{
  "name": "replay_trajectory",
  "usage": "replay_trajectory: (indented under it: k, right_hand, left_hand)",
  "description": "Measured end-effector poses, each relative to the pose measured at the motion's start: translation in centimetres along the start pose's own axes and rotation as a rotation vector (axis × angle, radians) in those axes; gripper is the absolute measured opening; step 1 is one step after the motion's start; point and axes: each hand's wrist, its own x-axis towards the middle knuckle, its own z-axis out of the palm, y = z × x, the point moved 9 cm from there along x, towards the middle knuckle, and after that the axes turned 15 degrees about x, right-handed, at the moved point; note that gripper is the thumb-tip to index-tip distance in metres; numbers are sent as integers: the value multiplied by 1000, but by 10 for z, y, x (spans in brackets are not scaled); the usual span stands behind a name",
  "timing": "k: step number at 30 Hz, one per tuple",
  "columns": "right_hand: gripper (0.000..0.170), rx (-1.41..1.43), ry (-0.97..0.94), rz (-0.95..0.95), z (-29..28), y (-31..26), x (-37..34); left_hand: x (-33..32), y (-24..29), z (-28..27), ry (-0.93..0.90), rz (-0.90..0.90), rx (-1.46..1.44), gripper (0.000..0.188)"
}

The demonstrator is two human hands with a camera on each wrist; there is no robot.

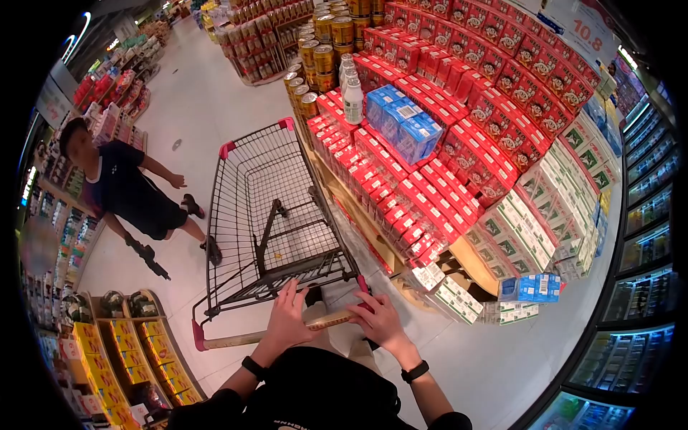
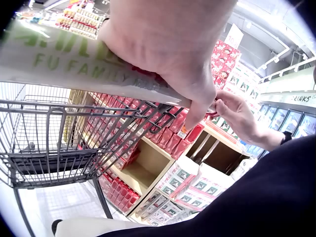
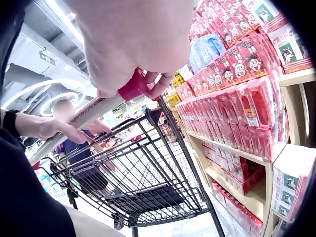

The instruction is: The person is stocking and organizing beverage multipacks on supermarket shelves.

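Note:
A black wire shopping cart [image 1: 272, 186] with red corner pieces stands in front of me. Its pale handle [image 2: 74, 64] carries green lettering and crosses just ahead of my body. My left hand [image 1: 288, 315] rests over the middle of the handle, fingers stretched forward and thumb on the near side. At the right end, my right hand [image 1: 378, 320] grips the handle by its red end piece [image 3: 133, 88], fingers curled round it. Both wrists wear black bands.
To the right, a stepped display holds red drink cartons [image 1: 459, 143], a blue pack [image 1: 403, 123] and white bottles [image 1: 352, 100]. Lit coolers [image 1: 631, 301] line the far right. A person [image 1: 132, 183] stands left of the cart; yellow boxes [image 1: 93, 358] fill a low shelf [image 1: 107, 326].

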Motion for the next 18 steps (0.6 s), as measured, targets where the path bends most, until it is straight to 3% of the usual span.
replay_trajectory:
  k: [2, 4, 6, 10, 18]
  right_hand:
    - [31, -30, -32, 44, -1, 0, 1]
    - [31, -121, -94, 86, 16, -5, 11]
    - [31, -164, 18, -34, 39, -14, 54]
    - [26, -176, 27, 6, 71, -12, 101]
    - [31, -231, 36, 40, 134, -5, 207]
  left_hand:
    - [2, 2, -8, 84, 29, 9, 94]
    - [4, -19, 4, 47, 17, -97, 87]
    - [26, -63, -13, 42, 33, -61, 86]
    - [47, -116, -5, -79, 27, -33, 93]
    - [112, -226, -29, -34, 37, -3, 93]
